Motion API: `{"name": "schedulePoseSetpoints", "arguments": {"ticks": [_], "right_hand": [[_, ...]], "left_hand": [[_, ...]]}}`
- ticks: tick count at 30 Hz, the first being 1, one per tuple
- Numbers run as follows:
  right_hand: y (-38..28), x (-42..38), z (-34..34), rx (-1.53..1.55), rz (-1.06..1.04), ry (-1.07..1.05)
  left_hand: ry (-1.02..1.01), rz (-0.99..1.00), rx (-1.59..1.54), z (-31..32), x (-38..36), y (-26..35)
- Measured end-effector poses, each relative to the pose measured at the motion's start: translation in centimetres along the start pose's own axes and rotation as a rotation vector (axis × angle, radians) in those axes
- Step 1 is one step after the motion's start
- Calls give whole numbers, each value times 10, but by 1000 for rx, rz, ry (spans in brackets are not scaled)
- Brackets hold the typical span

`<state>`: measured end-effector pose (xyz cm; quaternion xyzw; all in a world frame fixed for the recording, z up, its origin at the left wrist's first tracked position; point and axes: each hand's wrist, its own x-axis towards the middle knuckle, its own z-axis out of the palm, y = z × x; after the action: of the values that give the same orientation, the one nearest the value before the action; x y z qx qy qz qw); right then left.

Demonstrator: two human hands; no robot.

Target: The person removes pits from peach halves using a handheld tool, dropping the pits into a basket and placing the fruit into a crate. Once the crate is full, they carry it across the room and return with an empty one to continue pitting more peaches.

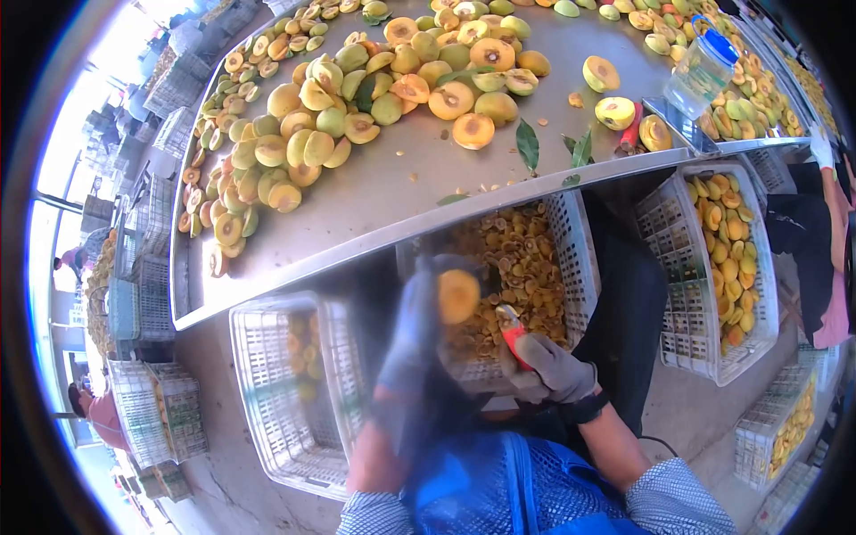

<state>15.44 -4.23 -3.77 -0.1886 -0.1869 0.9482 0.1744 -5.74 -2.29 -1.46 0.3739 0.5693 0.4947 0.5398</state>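
My left hand (412,325), in a grey glove and smeared by motion, holds a halved stone fruit (458,296) with its orange cut face showing. My right hand (555,367), also gloved in grey, is closed round the red handle of a short pitting knife (512,332). The knife's metal tip points up, a little apart from the fruit half. Both hands are over a crate (575,259) of brownish cut-out pieces, below the table edge. On the metal table (357,209) lies a heap of halved fruit (303,134), green to orange.
A white crate (267,419) with some fruit stands at left, and a crate of yellow halves (724,259) at right. A blue-lidded clear jar (703,76) and another red-handled tool (630,129) are on the table. At far right is a co-worker's arm (834,214).
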Motion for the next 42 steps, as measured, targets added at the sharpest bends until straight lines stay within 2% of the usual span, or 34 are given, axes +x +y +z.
{"name": "schedulePoseSetpoints", "arguments": {"ticks": [1,2,3,4,6,8,10,12,15,17,19,20,21,22,23,24,26,27,29,32,34,36,38,39,40,42], "right_hand": [[3,5,-3,-127,-45,250],[3,8,-3,-253,-91,502],[-5,4,9,85,-41,495],[-8,6,5,83,-52,490],[0,10,-6,-255,-116,463],[13,23,-20,-311,-131,446],[11,30,-17,-375,-154,434],[0,30,-4,-371,-44,472],[4,24,-10,-365,-70,502],[6,17,-16,-335,-59,521],[2,13,-14,-321,-90,537],[1,12,-14,-304,-114,548],[1,14,-24,-305,-116,545],[3,19,-42,-169,-133,522],[3,22,-51,-33,-149,497],[-8,22,-33,-33,-148,491],[-34,20,8,-453,-364,571],[-38,23,14,-457,-366,563],[-44,26,24,-992,-591,663],[-56,24,45,-1064,-591,597],[-55,26,50,-1076,-597,595],[-53,26,49,-1093,-600,587],[-47,27,45,-907,-528,574],[-45,24,46,-907,-519,571],[-44,21,46,-871,-481,579],[-42,17,44,-834,-432,579]], "left_hand": [[140,235,368,-7,-14,7],[99,405,687,-47,-18,-4],[148,550,1281,-60,-36,30],[154,291,1295,-75,-44,52],[220,321,1407,-104,-52,72],[289,436,1180,-98,-33,94],[343,376,1065,-71,7,104],[210,494,1122,-41,63,109],[155,512,1146,-4,157,89],[142,562,1165,7,188,68],[10,597,954,13,200,58],[8,603,956,16,191,65],[-24,448,829,20,171,77],[-51,295,699,22,152,86],[-19,350,775,21,139,89],[-15,351,779,19,125,89],[52,535,724,15,95,90],[11,518,638,16,79,94],[-23,540,658,13,63,88],[-104,530,637,15,36,84],[-220,223,-9,22,19,77],[-157,252,-97,30,15,56],[44,344,131,30,15,36],[-92,-24,-736,33,10,39],[-85,-26,-738,29,11,37],[-52,-189,-855,21,11,32]]}}
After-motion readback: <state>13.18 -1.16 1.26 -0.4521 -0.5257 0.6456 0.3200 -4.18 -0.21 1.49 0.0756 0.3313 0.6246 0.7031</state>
